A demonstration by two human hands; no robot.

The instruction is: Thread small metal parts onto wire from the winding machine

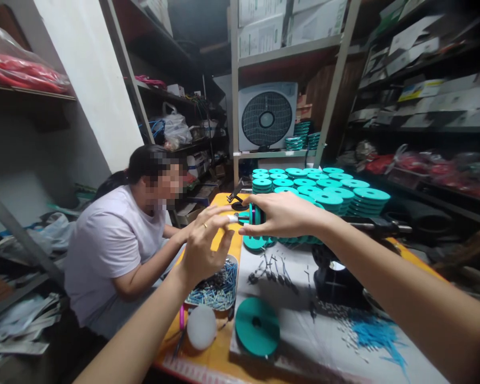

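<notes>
My right hand (286, 214) is closed round a teal spool (253, 214) that stands on edge on a dark shaft. Part of the spool is hidden behind the fingers. From the left, my left hand (206, 242) reaches in with bent fingers, a ring on one of them. A small white piece (232, 218) shows at its fingertips, beside the spool; its kind is too small to make out. Beneath my right forearm stands a black machine (332, 277). A teal disc-shaped spool (257, 326) lies flat at the near edge of the board.
Many stacked teal spools (324, 198) fill the far side of the orange table (220, 352). A tray of small blue parts (214, 285), a white round object (201, 327) and blue strips (374, 336) lie nearer. A person (104, 250) sits close on the left; a fan (267, 118) stands behind.
</notes>
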